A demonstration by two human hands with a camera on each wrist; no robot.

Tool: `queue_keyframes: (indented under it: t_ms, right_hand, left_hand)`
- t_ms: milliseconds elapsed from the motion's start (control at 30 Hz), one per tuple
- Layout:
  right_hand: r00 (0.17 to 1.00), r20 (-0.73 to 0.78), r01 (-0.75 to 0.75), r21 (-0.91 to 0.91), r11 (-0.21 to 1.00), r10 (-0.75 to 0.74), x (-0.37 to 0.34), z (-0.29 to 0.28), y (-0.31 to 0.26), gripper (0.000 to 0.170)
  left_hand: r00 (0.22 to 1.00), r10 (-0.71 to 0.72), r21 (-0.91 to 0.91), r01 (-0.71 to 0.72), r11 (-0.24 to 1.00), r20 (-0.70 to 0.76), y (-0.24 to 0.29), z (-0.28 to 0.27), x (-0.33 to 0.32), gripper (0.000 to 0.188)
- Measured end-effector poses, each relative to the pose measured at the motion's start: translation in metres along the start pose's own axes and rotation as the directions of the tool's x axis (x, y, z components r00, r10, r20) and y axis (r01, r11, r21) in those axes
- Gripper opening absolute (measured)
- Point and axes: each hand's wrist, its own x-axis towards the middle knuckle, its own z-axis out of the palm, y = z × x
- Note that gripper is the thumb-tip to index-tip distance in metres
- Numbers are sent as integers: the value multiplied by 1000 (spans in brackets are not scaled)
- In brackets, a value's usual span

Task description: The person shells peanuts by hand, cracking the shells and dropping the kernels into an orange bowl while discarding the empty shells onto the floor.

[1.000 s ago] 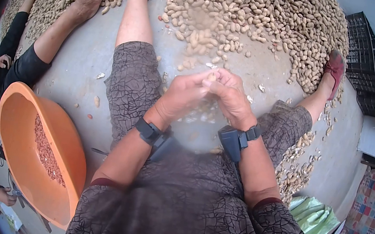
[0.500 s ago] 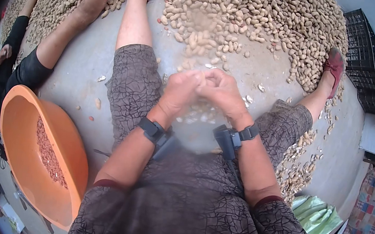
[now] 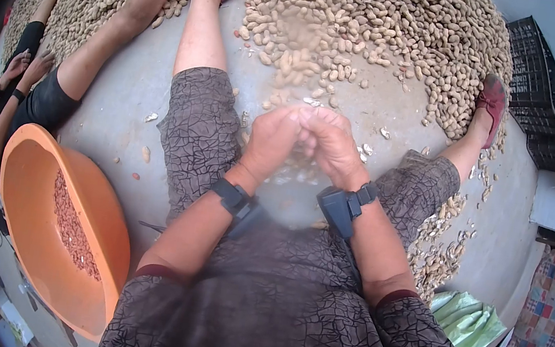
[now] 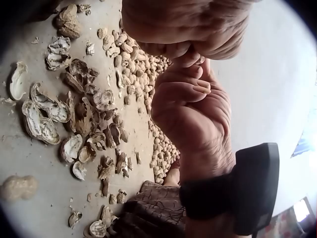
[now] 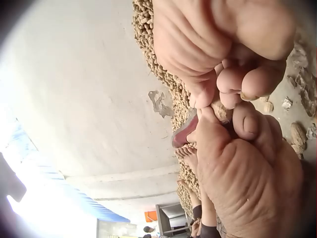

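Observation:
My left hand and right hand meet fingertip to fingertip over the floor between my legs. In the right wrist view a peanut in its shell shows between the fingertips, pinched from both sides. Curled fingers hide most of it. From the left wrist view, the right hand's thumb and bent fingers press up against the left hand's fingers. Below the hands lie broken peanut shells, several split open, with an unbroken peanut near them.
A large heap of peanuts spreads across the far floor. At left stands an orange basin with shelled red kernels. Another person's leg reaches in there. Shells, a green sack and a black crate are at right.
My hands have drawn tighter together, and the pale piece seen between the fingertips a second ago is now covered in the head view. At left, the other person's hands have come up together.

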Motion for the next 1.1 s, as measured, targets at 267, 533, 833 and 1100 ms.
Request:
queue_keyframes:
  t_ms: [267,533,833,1100]
  right_hand:
    - [985,-157,50,-108,993,-67,-1,12,10,16]
    - [958,-226,97,-326,940,-177,-5,24,13,16]
    - [934,-82,273,-458,846,-346,-19,33,12,10]
    - [735,293,453,-883,121,-611,-26,23,8,18]
  left_hand:
    - [995,-62,-97,54,994,-81,-25,1,9,23]
    - [989,0,-24,-4,1000,-149,-27,-2,5,23]
    - [955,-287,-462,286,839,69,-39,-17,10,21]
    - [889,-429,-560,440,702,161,-27,-15,5,25]
